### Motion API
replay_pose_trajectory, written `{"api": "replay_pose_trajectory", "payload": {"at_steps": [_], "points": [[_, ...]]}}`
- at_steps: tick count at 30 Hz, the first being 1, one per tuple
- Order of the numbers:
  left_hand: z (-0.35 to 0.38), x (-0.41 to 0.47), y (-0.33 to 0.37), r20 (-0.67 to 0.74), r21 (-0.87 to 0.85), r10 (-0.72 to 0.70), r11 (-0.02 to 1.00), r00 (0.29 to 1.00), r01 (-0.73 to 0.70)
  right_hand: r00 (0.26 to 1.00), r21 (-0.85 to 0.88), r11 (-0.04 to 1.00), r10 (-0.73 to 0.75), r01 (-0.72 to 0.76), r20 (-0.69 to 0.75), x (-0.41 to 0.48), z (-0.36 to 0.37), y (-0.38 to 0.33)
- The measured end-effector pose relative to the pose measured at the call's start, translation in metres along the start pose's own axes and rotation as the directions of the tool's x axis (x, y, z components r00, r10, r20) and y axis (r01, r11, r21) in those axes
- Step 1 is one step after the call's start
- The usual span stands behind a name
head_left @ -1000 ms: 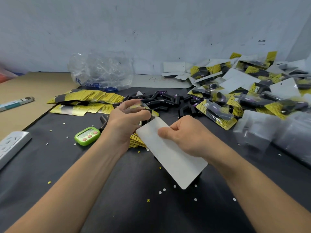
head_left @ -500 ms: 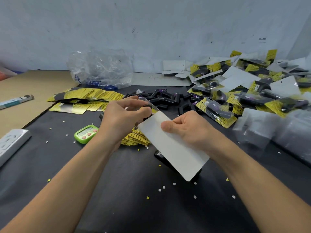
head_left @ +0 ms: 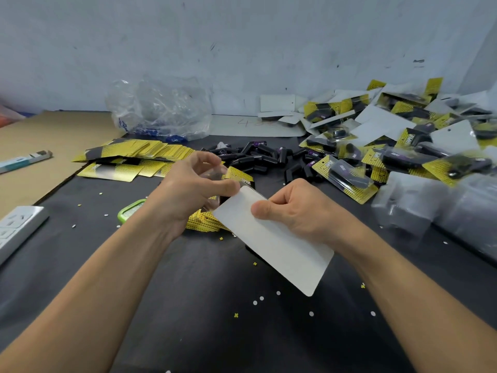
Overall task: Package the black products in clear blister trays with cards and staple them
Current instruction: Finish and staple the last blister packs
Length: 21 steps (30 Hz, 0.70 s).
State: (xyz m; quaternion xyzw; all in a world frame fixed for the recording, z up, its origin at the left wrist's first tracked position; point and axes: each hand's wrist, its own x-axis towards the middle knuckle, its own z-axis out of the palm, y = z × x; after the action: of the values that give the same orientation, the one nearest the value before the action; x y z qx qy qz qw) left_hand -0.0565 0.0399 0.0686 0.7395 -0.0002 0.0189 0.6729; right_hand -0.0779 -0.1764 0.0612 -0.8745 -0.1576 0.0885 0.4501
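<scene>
White card (head_left: 279,251) in right hand (head_left: 298,211), fingers (head_left: 285,194) curled; clear blister tray (head_left: 215,175) in left hand (head_left: 188,195), fingers curled around.

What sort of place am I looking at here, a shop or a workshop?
Probably a small hand-packing workshop: a heap of finished yellow-carded blister packs, a pile of loose black angled products and fanned yellow printed cards lie on the dark table.

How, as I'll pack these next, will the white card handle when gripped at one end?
Probably stiff: the card juts past the right hand flat, without sagging. Likely light: a thumb pinch near one end carries it. Perhaps slippery: smooth face.
</scene>
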Motion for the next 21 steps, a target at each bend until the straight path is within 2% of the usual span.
{"api": "replay_pose_trajectory", "payload": {"at_steps": [3,5,11,16,21], "points": [[0.000,-0.001,-0.001,0.125,-0.052,-0.093,0.994,0.988,0.101,0.998,-0.080,0.996,0.024,-0.028,-0.055,0.001,-0.001,-0.002],[0.002,-0.002,-0.002,0.177,-0.096,-0.100,0.988,0.979,0.118,0.994,-0.155,0.987,0.031,-0.047,-0.108,0.002,-0.002,-0.002],[0.006,-0.001,-0.003,0.204,-0.128,-0.008,0.991,0.979,0.034,0.955,-0.267,0.960,-0.002,-0.081,-0.297,-0.001,0.006,-0.006],[0.008,-0.003,-0.007,0.187,-0.131,0.020,0.991,0.982,0.005,0.939,-0.483,0.870,-0.081,-0.097,-0.333,-0.005,0.004,-0.011],[0.011,-0.006,-0.009,0.336,-0.035,-0.008,0.999,0.942,0.021,0.910,-0.609,0.774,-0.110,-0.174,-0.400,-0.005,0.004,-0.011]]}}
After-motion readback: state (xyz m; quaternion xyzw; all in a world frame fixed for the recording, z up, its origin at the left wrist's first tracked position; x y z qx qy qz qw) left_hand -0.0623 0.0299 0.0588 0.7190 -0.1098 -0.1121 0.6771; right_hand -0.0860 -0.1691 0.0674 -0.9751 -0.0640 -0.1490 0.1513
